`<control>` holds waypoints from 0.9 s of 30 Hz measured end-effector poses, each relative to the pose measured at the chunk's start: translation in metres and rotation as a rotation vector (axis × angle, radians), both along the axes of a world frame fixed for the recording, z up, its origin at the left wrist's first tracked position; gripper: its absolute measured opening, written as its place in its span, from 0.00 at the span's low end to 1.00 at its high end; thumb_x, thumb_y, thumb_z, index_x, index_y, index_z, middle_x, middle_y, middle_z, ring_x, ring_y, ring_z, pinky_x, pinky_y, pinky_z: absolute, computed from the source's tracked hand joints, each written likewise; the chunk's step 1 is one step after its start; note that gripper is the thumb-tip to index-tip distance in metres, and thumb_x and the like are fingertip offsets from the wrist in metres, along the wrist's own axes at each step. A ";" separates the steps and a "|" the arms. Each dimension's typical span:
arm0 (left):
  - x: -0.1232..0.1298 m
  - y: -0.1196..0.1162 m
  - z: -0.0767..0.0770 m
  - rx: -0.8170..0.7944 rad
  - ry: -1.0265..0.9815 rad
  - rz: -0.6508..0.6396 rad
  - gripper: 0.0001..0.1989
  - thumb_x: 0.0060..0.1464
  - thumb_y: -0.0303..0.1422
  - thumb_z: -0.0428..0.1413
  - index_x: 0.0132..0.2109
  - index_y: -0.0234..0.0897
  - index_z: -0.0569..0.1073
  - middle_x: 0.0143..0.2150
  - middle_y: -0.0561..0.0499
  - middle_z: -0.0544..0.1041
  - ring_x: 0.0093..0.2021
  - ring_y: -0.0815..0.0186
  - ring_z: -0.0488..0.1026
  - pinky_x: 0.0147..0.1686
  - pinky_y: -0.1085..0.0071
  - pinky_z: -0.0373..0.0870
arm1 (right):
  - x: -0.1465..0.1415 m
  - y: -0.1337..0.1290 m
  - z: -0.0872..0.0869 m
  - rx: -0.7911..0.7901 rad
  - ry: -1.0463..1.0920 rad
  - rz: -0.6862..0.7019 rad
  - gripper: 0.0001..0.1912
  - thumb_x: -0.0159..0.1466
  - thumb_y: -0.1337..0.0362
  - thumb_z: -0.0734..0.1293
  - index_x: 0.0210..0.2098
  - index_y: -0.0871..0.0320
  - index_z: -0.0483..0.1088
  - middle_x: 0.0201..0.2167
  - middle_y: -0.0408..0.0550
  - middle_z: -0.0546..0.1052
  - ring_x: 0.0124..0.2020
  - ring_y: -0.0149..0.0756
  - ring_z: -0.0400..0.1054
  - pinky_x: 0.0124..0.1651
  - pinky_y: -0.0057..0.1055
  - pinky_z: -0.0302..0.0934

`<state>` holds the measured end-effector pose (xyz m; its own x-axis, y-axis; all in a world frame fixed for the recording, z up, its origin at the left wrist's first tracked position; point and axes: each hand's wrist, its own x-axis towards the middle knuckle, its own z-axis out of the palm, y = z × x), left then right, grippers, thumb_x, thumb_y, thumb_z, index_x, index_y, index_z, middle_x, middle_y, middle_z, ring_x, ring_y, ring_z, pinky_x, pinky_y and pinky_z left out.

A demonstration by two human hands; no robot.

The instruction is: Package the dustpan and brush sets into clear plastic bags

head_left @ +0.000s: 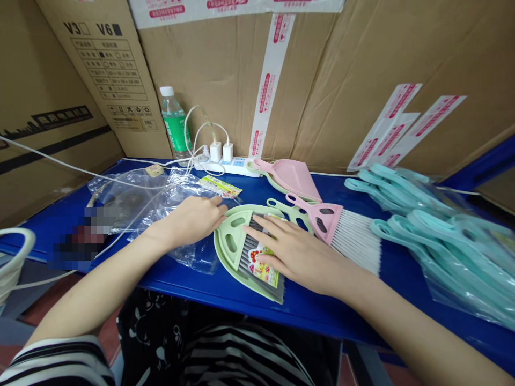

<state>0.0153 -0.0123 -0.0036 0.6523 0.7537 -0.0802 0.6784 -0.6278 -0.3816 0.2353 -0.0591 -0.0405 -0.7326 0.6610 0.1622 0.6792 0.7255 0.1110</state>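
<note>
A pale green dustpan [225,268] lies near the front edge of the blue table, with a green brush [230,242] and a colourful label card [263,268] on it. My right hand [298,252] rests over the brush's grey bristles and the card, fingers spread. At the dustpan's left rim is my left hand [197,220], its fingers curled; whatever they may grip is hidden. Clear plastic bags [193,254] lie beneath and beside my left hand. Just behind my right hand are a pink brush [322,220] with pale bristles and a pink dustpan [295,177].
Bagged turquoise brush sets [450,246] cover the right side of the table [177,292]. A green-labelled bottle [176,126] and a power strip [237,167] with white cables stand at the back against cardboard boxes [225,69]. Another label card [220,186] lies behind my left hand.
</note>
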 end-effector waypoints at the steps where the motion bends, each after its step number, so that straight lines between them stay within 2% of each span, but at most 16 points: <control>1: 0.000 0.000 0.000 -0.003 0.002 0.004 0.16 0.66 0.33 0.42 0.38 0.33 0.73 0.36 0.46 0.74 0.28 0.65 0.73 0.23 0.70 0.60 | 0.000 0.000 0.000 -0.002 0.001 0.001 0.25 0.68 0.60 0.59 0.63 0.57 0.60 0.61 0.57 0.66 0.60 0.48 0.62 0.55 0.47 0.63; 27: 0.001 -0.001 0.001 -0.017 0.020 0.017 0.16 0.66 0.32 0.42 0.38 0.33 0.72 0.36 0.46 0.74 0.29 0.64 0.73 0.24 0.70 0.61 | -0.004 -0.003 0.001 -0.012 -0.047 -0.044 0.26 0.68 0.59 0.59 0.64 0.56 0.59 0.63 0.58 0.64 0.61 0.49 0.61 0.55 0.49 0.63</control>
